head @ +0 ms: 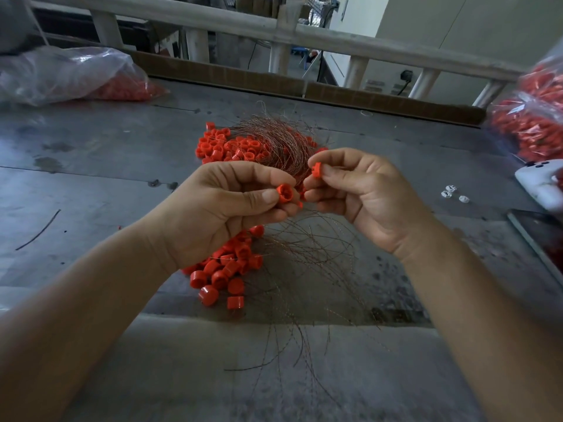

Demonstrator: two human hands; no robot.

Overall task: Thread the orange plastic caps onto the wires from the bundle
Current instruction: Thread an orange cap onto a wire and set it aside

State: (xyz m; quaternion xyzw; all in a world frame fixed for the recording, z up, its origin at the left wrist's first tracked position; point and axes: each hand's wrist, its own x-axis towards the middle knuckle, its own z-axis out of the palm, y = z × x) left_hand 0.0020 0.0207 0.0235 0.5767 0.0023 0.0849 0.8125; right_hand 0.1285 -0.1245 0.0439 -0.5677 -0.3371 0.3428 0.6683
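Above the wire bundle (283,147), the left hand (219,208) pinches one orange cap (285,193) and the right hand (359,196) pinches another cap (316,170).

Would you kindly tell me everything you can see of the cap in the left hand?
The cap is small, round, orange, plastic-looking and hollow, its open end toward the camera. The left hand pinches it between thumb and fingers above the table. Whether anything is threaded through it cannot be told.

grey worktable (91,166) | pale railing (335,41) | white wall (457,35)
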